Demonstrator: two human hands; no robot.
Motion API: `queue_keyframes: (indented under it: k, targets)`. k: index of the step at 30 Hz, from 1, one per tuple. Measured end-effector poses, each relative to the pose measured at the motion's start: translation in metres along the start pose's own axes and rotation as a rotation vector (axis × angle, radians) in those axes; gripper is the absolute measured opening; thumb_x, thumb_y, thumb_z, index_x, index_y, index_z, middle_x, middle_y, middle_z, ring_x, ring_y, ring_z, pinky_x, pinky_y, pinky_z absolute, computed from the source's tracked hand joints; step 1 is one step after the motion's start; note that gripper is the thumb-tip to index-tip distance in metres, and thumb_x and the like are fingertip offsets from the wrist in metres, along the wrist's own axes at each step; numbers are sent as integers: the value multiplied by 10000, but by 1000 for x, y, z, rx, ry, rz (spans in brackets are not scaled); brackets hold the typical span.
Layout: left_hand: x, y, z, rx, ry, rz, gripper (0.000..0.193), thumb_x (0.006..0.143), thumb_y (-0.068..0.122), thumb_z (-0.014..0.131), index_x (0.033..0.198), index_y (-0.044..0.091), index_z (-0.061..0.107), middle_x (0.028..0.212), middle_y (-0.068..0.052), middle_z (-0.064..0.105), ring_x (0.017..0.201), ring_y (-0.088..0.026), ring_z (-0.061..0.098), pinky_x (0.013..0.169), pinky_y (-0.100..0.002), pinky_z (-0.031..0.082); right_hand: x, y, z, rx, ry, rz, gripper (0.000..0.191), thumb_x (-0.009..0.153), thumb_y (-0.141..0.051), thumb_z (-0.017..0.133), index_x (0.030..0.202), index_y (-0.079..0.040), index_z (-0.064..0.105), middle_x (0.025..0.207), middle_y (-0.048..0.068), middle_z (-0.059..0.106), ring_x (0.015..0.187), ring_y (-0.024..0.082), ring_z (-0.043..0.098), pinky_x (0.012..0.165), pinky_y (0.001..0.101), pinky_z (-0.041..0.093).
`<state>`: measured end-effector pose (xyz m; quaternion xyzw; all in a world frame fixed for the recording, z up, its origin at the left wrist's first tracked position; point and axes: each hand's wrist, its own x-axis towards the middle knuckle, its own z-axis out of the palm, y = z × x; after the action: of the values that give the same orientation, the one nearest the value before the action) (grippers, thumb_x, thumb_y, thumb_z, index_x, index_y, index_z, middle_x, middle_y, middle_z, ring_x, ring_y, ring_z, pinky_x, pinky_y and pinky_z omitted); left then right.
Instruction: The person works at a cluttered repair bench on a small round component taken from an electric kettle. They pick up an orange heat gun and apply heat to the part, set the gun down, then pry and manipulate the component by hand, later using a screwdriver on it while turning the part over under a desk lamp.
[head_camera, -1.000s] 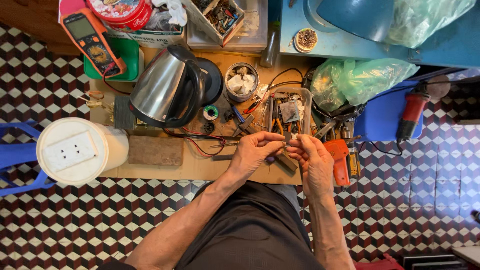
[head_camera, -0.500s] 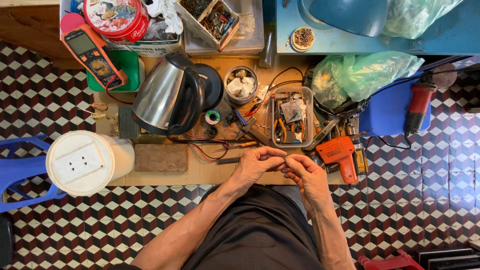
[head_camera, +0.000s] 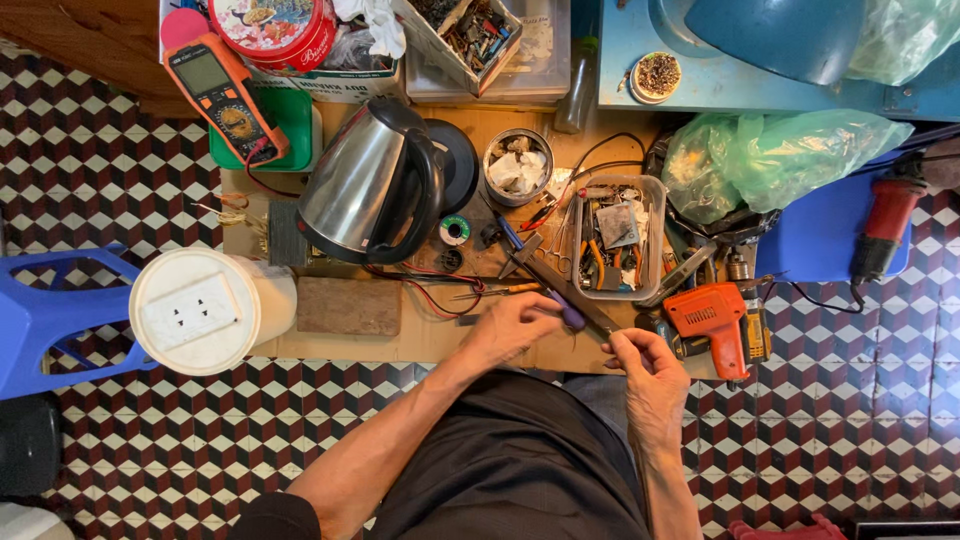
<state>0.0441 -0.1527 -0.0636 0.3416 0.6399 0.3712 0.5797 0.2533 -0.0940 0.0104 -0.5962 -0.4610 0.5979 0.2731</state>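
My left hand (head_camera: 515, 325) rests over the front of a low wooden work board (head_camera: 420, 335) and grips the blue handle of a long tool (head_camera: 572, 316) that points up and left toward the clutter. My right hand (head_camera: 645, 372) is just right of it, fingers pinched together on something small that I cannot make out. A steel electric kettle (head_camera: 365, 190) lies on its side behind my left hand. Red and black wires (head_camera: 430, 290) trail between the kettle and my hands.
A clear plastic box of small parts (head_camera: 620, 235) and an orange drill (head_camera: 715, 320) sit right of my hands. A white round socket reel (head_camera: 195, 310), a blue stool (head_camera: 40, 310), an orange multimeter (head_camera: 225, 95), a solder tin (head_camera: 517, 165) and a green plastic bag (head_camera: 770, 150) surround the board.
Both hands moved down and apart. The left hand now grips the blue-handled tool; before, the two hands were together working something small.
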Motion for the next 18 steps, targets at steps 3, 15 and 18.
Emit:
queue_keyframes:
  k: [3, 15, 18]
  targets:
    - [2, -42, -43, 147, 240, -171, 368, 875, 286, 712, 1185, 89, 733, 894, -55, 777, 727, -140, 711, 642, -288, 551, 0, 10, -6, 80, 67, 31, 184, 979, -135, 691, 1078, 19, 702, 975, 70, 730, 852, 101, 648, 800, 238, 535]
    - [44, -99, -73, 427, 813, 0, 553, 783, 142, 814, 1270, 62, 565, 1228, -179, 633, 1138, -359, 629, 917, -455, 530, 33, 24, -37, 592, 4, 331, 109, 940, -86, 663, 1005, -3, 638, 1001, 124, 691, 944, 236, 687, 803, 336, 561]
    - [44, -99, -73, 377, 787, -116, 672, 741, 131, 829, 1328, 70, 506, 1329, -194, 550, 1191, -378, 578, 942, -468, 507, 41, 20, -36, 597, -66, 284, 119, 949, -67, 663, 1031, 17, 641, 998, 125, 680, 934, 244, 672, 814, 339, 563]
